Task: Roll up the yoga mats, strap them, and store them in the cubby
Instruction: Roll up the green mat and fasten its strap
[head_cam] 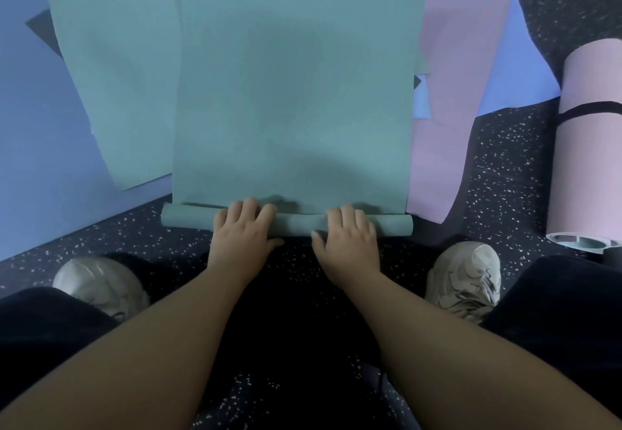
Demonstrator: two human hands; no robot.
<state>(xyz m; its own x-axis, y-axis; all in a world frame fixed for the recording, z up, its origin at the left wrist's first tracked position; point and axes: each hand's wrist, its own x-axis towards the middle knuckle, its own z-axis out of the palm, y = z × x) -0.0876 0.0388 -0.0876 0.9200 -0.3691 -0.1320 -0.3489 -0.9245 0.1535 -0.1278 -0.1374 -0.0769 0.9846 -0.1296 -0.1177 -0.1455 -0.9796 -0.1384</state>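
**Rolling Stage: Skew Risk**

The left hand [240, 227] and right hand [346, 231] rest on the thin started roll of the flat teal foam yoga mat [292, 93], fingers curved over its top, holding it tight. The unrolled length lies beyond the fingertips. Uneven pressure between hands would likely telescope the roll; a loose core would likely hinder strapping.

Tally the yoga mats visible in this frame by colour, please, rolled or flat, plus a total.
Green mats: 2, one being rolled, one flat beside it
Pink mats: 2, one flat, one rolled and strapped
Blue or lavender mats: at least 2, far left and upper right
Total: 6
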